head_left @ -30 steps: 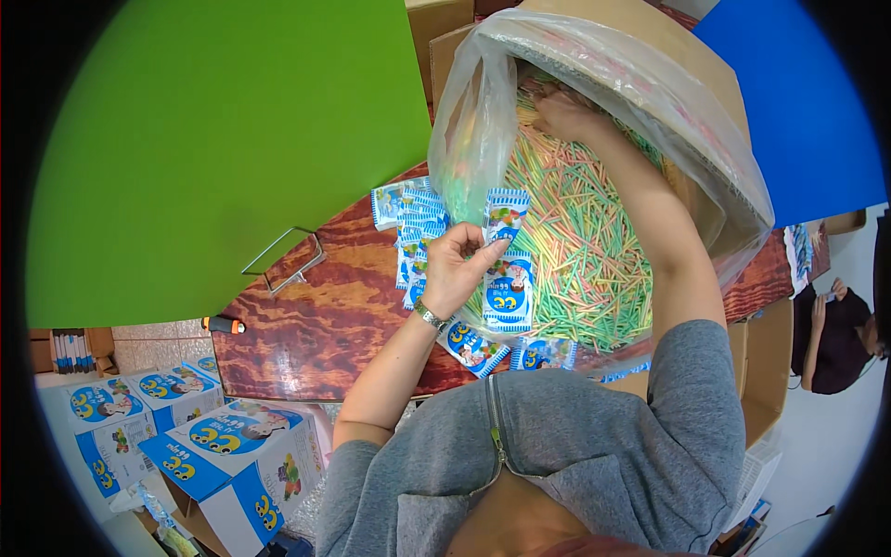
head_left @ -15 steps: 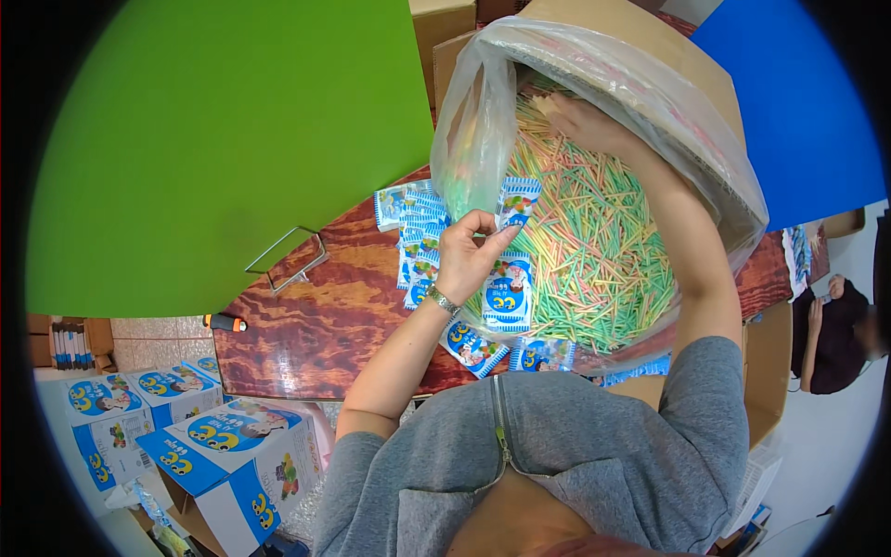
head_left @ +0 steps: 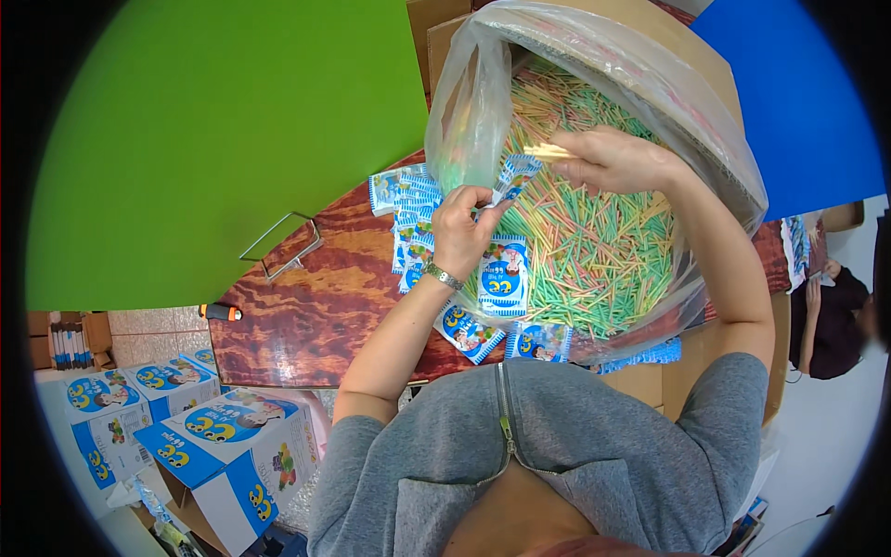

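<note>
My left hand [head_left: 464, 232] pinches a small blue-and-white packet [head_left: 516, 178], its upper end tilted toward my right hand. My right hand [head_left: 620, 160] is closed on a small bunch of pale yellow sticks [head_left: 546, 150], whose ends point at that packet with a small gap between. Below both hands lies a heap of thin pastel sticks [head_left: 594, 269], green, yellow and pink. A clear plastic bag [head_left: 469, 121] lines the cardboard box [head_left: 691, 51] around the heap. Another packet [head_left: 504, 278] lies flat by my left wrist, at the heap's near left edge.
Several packets [head_left: 408, 218] are piled left of the bag, and others [head_left: 541, 342] lie along the near edge. A wire stand [head_left: 283, 246] and a cutter [head_left: 221, 313] rest on the red-brown table [head_left: 306, 320]. Printed cartons [head_left: 232, 436] stand lower left; another person [head_left: 835, 325] is far right.
My right hand has come out of the far part of the heap toward me with the yellow sticks. My left hand has stayed nearly in place, and the packet's top has shifted slightly.
</note>
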Action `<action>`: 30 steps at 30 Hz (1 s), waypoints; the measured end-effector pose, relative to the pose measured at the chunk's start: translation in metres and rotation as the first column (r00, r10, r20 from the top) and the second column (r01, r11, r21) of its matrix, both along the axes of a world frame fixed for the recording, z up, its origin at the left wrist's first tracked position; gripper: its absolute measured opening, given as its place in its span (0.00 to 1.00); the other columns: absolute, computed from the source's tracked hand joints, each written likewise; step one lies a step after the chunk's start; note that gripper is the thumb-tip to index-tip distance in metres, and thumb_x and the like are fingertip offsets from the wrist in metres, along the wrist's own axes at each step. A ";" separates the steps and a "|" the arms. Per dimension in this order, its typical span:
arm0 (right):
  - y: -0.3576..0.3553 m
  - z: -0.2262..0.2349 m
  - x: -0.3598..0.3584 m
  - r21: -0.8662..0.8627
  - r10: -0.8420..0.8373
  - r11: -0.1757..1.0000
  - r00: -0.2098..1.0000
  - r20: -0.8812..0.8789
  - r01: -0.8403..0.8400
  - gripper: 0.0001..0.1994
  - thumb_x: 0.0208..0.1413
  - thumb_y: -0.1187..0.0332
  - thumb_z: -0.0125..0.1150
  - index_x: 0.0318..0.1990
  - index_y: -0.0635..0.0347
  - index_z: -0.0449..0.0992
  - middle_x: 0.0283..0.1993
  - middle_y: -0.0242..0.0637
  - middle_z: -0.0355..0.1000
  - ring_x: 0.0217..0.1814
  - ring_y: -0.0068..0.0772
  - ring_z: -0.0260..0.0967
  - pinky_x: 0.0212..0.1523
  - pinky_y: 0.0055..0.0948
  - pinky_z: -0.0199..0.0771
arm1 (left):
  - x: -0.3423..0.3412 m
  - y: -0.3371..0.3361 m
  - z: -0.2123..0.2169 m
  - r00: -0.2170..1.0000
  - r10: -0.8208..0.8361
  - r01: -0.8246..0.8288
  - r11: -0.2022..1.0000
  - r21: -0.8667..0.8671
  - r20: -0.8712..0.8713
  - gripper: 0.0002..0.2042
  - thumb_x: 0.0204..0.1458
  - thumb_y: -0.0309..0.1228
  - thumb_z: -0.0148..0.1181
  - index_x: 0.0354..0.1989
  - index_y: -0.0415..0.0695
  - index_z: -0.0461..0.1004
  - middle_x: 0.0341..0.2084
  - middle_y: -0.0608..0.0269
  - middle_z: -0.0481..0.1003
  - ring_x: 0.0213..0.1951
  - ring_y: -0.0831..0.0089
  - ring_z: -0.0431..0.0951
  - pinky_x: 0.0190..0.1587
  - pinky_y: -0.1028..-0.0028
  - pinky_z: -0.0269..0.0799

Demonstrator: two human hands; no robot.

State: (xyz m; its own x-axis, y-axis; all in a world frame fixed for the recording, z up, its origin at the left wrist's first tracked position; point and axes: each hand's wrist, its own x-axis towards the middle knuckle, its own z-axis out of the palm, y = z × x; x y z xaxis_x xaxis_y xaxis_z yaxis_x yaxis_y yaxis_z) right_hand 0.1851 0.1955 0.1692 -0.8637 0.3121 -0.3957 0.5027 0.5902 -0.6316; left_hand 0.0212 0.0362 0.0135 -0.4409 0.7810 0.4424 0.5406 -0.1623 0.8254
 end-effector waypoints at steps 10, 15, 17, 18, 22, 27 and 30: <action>-0.021 0.022 -0.030 0.491 0.287 0.796 0.935 0.208 -0.354 0.13 0.55 0.64 0.62 0.39 0.65 0.71 0.32 0.51 0.74 0.37 0.56 0.73 0.40 0.48 0.72 | -0.007 -0.003 0.005 0.947 0.011 0.057 0.978 0.200 -0.322 0.09 0.43 0.22 0.69 0.32 0.39 0.75 0.28 0.56 0.76 0.28 0.60 0.77 0.30 0.68 0.72; -0.031 0.020 -0.028 0.540 0.284 0.815 0.957 -0.061 -0.208 0.19 0.51 0.64 0.67 0.45 0.66 0.71 0.37 0.54 0.75 0.41 0.57 0.74 0.43 0.48 0.74 | -0.007 -0.010 0.010 0.998 -0.062 0.065 0.989 0.132 -0.027 0.10 0.46 0.21 0.66 0.37 0.37 0.76 0.32 0.54 0.77 0.32 0.60 0.79 0.33 0.68 0.75; -0.030 0.011 -0.026 0.608 0.280 0.794 0.899 -0.336 -0.020 0.27 0.49 0.65 0.68 0.56 0.64 0.67 0.41 0.55 0.74 0.42 0.59 0.73 0.44 0.48 0.74 | -0.010 -0.012 0.010 0.995 -0.088 0.094 0.985 0.143 -0.044 0.13 0.48 0.21 0.65 0.42 0.36 0.76 0.34 0.53 0.77 0.32 0.62 0.80 0.33 0.71 0.75; -0.029 0.001 -0.025 0.609 0.280 0.793 0.900 -0.336 -0.019 0.27 0.49 0.65 0.68 0.56 0.64 0.67 0.41 0.55 0.74 0.42 0.59 0.73 0.44 0.48 0.74 | -0.010 -0.012 0.010 0.995 -0.089 0.095 0.985 0.144 -0.044 0.13 0.48 0.21 0.65 0.42 0.36 0.76 0.34 0.53 0.77 0.32 0.62 0.80 0.33 0.71 0.75; -0.037 -0.021 -0.032 0.528 0.372 0.846 0.788 -0.490 -0.072 0.38 0.48 0.66 0.70 0.67 0.55 0.58 0.34 0.49 0.74 0.33 0.50 0.74 0.37 0.44 0.74 | -0.013 -0.016 0.008 0.990 -0.137 0.140 0.977 0.162 -0.030 0.13 0.52 0.21 0.61 0.47 0.36 0.75 0.34 0.53 0.77 0.32 0.62 0.79 0.34 0.72 0.74; -0.055 -0.033 -0.033 0.570 0.288 0.821 0.847 -0.446 0.021 0.37 0.49 0.68 0.69 0.68 0.51 0.59 0.32 0.46 0.75 0.27 0.44 0.74 0.29 0.37 0.75 | -0.018 -0.026 0.006 0.990 -0.139 0.137 0.987 0.083 0.020 0.12 0.57 0.24 0.56 0.49 0.36 0.75 0.34 0.52 0.77 0.34 0.61 0.79 0.36 0.72 0.73; -0.058 -0.039 -0.035 0.585 0.317 0.809 0.788 -0.529 0.067 0.36 0.48 0.67 0.69 0.67 0.50 0.61 0.31 0.43 0.76 0.24 0.42 0.74 0.25 0.35 0.74 | -0.029 -0.039 0.001 0.987 -0.160 0.161 0.986 -0.031 0.025 0.12 0.59 0.25 0.55 0.50 0.35 0.74 0.37 0.53 0.77 0.37 0.62 0.79 0.39 0.72 0.72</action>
